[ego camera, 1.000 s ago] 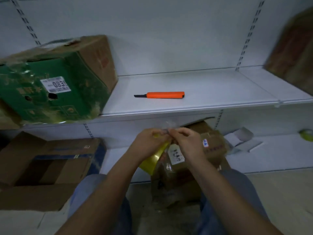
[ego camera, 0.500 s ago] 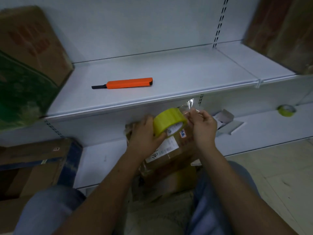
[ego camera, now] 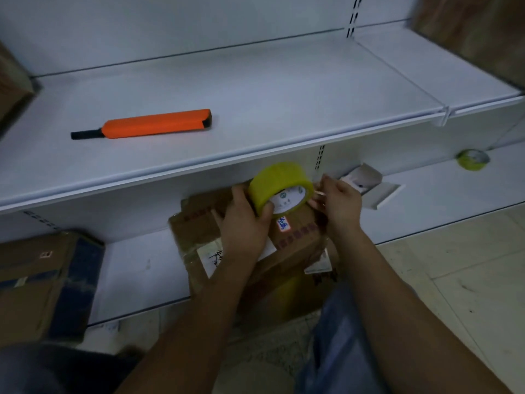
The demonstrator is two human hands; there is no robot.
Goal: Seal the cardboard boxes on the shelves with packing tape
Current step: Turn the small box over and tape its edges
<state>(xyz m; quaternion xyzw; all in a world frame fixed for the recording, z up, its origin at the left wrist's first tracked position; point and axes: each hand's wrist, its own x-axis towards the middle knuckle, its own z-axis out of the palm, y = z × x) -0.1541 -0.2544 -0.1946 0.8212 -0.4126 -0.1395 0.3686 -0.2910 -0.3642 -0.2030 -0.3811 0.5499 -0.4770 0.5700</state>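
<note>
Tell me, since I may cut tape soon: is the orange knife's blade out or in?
Cannot tell. The orange knife lies flat on the upper shelf with a black tip showing at its left end; no metal blade is discernible.

Cardboard box [ego camera: 295, 243]: top largely hidden under both hands; label writing unreadable. Brown box [ego camera: 468, 32] up and right of it: blurred, cropped by the frame edge. Second tape roll [ego camera: 473, 159] to its right: print too small to read.

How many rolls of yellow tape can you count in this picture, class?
2. One roll of yellow tape is held in the left hand above the cardboard box; a second roll lies on the lower shelf at far right. Others may be hidden.
</note>
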